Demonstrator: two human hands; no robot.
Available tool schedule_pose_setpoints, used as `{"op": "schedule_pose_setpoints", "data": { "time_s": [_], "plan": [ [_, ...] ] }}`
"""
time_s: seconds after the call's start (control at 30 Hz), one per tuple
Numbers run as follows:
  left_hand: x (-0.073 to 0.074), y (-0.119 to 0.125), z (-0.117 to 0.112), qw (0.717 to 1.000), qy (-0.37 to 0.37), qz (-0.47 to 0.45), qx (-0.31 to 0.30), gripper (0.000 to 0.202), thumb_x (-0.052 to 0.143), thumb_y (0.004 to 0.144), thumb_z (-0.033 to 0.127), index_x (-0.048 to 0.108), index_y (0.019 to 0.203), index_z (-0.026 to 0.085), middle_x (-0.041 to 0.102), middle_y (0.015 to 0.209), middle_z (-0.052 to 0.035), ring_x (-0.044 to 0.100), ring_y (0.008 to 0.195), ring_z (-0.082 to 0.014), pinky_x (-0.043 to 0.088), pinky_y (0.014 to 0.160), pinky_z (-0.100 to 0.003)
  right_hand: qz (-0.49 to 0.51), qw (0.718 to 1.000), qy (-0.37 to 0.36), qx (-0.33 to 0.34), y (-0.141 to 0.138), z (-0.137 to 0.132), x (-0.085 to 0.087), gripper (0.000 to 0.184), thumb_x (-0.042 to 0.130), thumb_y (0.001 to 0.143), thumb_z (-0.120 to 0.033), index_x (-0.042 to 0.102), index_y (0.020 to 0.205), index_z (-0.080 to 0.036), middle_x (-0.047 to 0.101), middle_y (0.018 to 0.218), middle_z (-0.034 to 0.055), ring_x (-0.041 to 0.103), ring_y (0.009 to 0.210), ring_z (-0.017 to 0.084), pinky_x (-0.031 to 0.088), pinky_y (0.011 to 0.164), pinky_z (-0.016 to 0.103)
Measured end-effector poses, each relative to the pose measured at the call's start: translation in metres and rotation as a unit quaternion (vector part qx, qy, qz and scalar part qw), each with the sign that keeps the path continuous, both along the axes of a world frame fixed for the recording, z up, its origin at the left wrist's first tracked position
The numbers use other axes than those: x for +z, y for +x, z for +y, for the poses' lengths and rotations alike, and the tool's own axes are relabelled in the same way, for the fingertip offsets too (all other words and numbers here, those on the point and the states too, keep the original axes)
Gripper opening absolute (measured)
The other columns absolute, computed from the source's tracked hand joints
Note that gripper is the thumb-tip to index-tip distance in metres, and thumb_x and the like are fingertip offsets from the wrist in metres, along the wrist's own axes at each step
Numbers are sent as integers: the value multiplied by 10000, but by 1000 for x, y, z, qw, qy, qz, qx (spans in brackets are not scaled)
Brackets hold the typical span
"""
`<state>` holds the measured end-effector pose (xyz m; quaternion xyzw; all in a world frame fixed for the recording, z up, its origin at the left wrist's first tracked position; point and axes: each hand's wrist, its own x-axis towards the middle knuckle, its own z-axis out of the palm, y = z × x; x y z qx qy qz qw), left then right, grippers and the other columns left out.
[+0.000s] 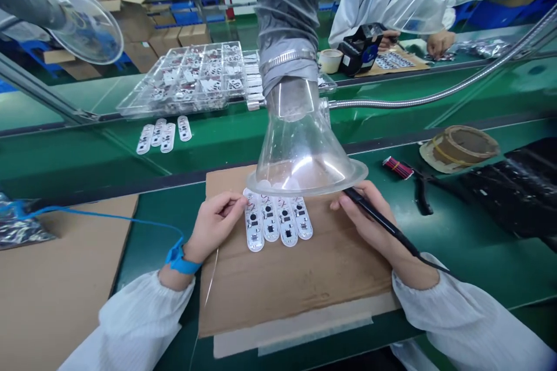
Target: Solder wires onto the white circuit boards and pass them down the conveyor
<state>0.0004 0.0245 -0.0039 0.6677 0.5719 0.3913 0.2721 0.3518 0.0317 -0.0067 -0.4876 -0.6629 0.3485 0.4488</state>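
Note:
Several white oblong circuit boards (270, 223) lie side by side on a brown cardboard sheet (300, 278), their upper ends behind the clear hood's rim. My left hand (220, 220), with a blue wrist strap (180, 258), is closed in a pinch at the upper corner of the leftmost board. A thin strand of solder wire (212, 281) trails down from under this hand. In my right hand (365, 217) is a black soldering iron (383, 223), its cord running back over the wrist. The iron's tip is hidden behind the hood.
A clear fume hood (304, 156) on a grey hose hangs just above the boards. More boards (167, 137) lie on the ledge before a compartment tray (195, 78). To the right are a tape roll (461, 148), a wire bundle (398, 167) and black pliers-like handles (422, 194). A co-worker's hands (439, 43) are opposite.

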Motion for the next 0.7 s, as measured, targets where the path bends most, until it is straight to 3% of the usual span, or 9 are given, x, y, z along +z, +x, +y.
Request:
{"op": "schedule_pose_setpoints", "data": {
  "time_s": [0.07, 0.13, 0.23, 0.37, 0.7],
  "plan": [
    [-5, 0, 0, 1000, -8, -8, 20, 235, 652, 996, 401, 724, 915, 193, 556, 656, 32, 461, 580, -118, 384, 559, -239, 35, 999, 3, 1, 3, 2, -4, 337, 661, 1109, -502, 551, 1362, -309, 795, 907, -3, 785, 920, 234, 584, 930, 413],
    [-6, 0, -1, 1000, 1, -2, 27, 212, 659, 993, 384, 704, 907, 197, 497, 631, 54, 444, 564, -109, 375, 553, -229, 57, 998, 18, 2, 4, 3, -6, 337, 672, 1106, -495, 531, 1351, -312, 799, 891, -9, 793, 893, 229, 594, 935, 427],
    [-5, 0, -3, 999, 25, 24, 25, 239, 671, 995, 369, 654, 827, 200, 423, 598, 74, 418, 540, -98, 348, 538, -219, 78, 996, 24, -32, 6, 5, -5, 276, 707, 1077, -528, 602, 1161, -286, 777, 813, -8, 757, 737, 209, 599, 760, 375],
    [-6, 0, -4, 998, 41, 39, 21, 255, 690, 994, 360, 640, 804, 198, 409, 590, 82, 416, 525, -90, 346, 529, -209, 85, 994, 6, -64, 9, 5, -4, 394, 721, 1032, -621, 624, 916, -257, 685, 693, -5, 631, 563, 177, 498, 546, 317],
    [-7, 2, -4, 997, 54, 56, 3, 254, 687, 984, 345, 658, 780, 197, 395, 589, 80, 414, 527, -88, 331, 527, -210, 2, 1000, 17, -5, 6, 3, -8, 390, 696, 1040, -633, 696, 964, -251, 691, 752, 19, 655, 619, 183, 532, 582, 319]
  ]
}}
